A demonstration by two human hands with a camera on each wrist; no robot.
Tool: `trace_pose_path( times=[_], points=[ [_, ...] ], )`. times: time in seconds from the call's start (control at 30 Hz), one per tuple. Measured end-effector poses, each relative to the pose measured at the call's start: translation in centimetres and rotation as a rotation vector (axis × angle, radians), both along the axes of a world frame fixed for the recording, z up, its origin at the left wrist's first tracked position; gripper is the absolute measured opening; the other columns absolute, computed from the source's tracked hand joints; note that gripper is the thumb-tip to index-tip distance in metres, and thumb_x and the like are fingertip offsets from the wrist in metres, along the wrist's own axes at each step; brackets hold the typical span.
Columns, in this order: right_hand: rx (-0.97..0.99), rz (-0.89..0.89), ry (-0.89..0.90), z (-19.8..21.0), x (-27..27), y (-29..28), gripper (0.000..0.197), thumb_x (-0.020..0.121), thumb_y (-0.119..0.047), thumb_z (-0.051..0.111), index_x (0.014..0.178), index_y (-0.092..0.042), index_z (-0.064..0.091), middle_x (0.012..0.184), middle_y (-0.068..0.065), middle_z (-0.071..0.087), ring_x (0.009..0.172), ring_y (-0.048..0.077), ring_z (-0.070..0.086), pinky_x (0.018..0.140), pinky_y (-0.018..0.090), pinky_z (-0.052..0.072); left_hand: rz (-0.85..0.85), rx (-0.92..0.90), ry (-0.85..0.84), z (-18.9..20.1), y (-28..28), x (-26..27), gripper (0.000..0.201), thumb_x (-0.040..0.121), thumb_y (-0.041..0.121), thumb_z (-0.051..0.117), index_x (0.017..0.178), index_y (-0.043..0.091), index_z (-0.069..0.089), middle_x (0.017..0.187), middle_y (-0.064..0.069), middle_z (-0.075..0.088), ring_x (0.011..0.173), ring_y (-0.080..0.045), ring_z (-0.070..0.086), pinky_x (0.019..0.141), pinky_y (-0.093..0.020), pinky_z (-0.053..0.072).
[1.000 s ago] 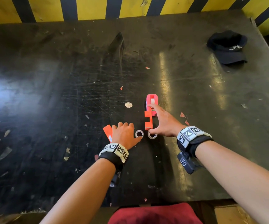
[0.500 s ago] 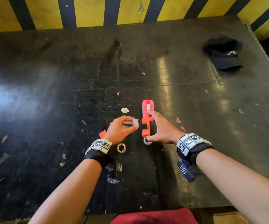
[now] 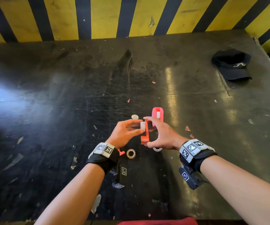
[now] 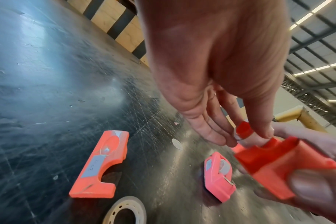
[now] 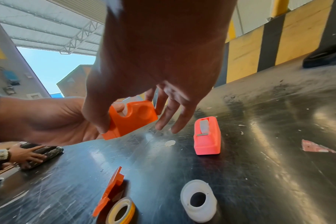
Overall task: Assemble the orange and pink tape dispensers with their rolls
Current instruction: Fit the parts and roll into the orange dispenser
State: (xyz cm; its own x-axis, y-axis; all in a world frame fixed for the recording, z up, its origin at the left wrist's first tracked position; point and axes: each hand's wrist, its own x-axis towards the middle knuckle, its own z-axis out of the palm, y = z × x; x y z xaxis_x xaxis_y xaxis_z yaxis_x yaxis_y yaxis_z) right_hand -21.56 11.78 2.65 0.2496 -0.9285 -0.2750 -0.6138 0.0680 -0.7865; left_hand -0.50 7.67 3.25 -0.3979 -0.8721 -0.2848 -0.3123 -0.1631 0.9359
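On the dark, scratched table [image 3: 49, 111], the items run from left to right as follows. A loose orange dispenser half [image 4: 98, 165] lies flat nearest the person's left wrist. Just beside it lies a yellowish tape roll [image 3: 130, 153], flat on the surface.

The left hand [image 3: 124, 133] is raised above the table and pinches a small whitish tape roll [image 3: 142, 126] between thumb and fingertips, held against the side of the orange dispenser body [image 3: 145, 133]. The right hand [image 3: 161, 135] grips that orange body from the other side, thumb at its lower end and fingers over its top; the body is clear of the table.

A white tape roll [image 5: 199, 200] lies flat below the right hand. Beyond both hands stands the pink dispenser [image 3: 158, 116], upright on the table with a roll seated in it. A small pale disc [image 3: 134, 117] lies near it. At far right rests a black cap [image 3: 231, 65].
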Motion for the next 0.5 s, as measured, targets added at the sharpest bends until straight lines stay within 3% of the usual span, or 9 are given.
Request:
trace_pose_path(
  times=[0.17,0.27,0.33,0.4,0.5],
  points=[
    [-0.019,-0.018,-0.033,0.1,1.3,0.1,0.099,0.066,-0.033,0.092,0.147,-0.041,0.035,0.139,-0.011,0.052,0.106,0.005,0.069,0.090,0.031,0.057,-0.005,0.006,-0.007,0.6,0.2,0.7,0.047,0.087,0.009,0.078,0.132,0.015,0.067,0.115,-0.002,0.075,0.101,-0.010,0.076,0.093,-0.028,0.060],
    [-0.018,-0.012,-0.020,0.0,1.7,0.2,0.089,0.065,-0.037,0.094,0.136,-0.042,0.040,0.136,-0.010,0.055,0.105,0.007,0.069,0.091,0.038,0.059,-0.027,0.035,-0.056,0.1,-0.5,2.0,0.056,0.087,0.018,0.080,0.138,0.023,0.059,0.120,0.000,0.073,0.101,-0.012,0.076,0.093,-0.032,0.060],
    [-0.009,-0.015,-0.002,-0.1,1.9,0.0,0.086,0.065,-0.036,0.094,0.133,-0.040,0.042,0.136,-0.009,0.055,0.104,0.008,0.069,0.092,0.040,0.058,-0.012,-0.028,-0.213,-0.7,-1.1,3.4,0.054,0.086,0.025,0.080,0.136,0.027,0.059,0.122,0.001,0.072,0.099,-0.012,0.075,0.094,-0.035,0.060],
    [0.002,-0.017,0.022,-0.2,2.0,-0.2,0.086,0.065,-0.035,0.094,0.133,-0.039,0.042,0.137,-0.007,0.054,0.103,0.011,0.068,0.092,0.042,0.058,-0.050,-0.112,-0.477,-1.8,-1.7,5.2,0.060,0.083,0.029,0.082,0.138,0.025,0.057,0.128,-0.002,0.067,0.106,-0.016,0.071,0.099,-0.038,0.056],
    [0.008,-0.013,0.056,-0.3,2.5,-0.5,0.086,0.066,-0.034,0.094,0.134,-0.036,0.042,0.137,-0.005,0.054,0.104,0.016,0.068,0.090,0.041,0.058,-0.226,-0.068,-0.822,-3.7,-1.5,7.4,0.099,0.070,0.043,0.089,0.153,0.023,0.039,0.147,-0.010,0.049,0.133,-0.031,0.052,0.110,-0.046,0.048]
  ],
)
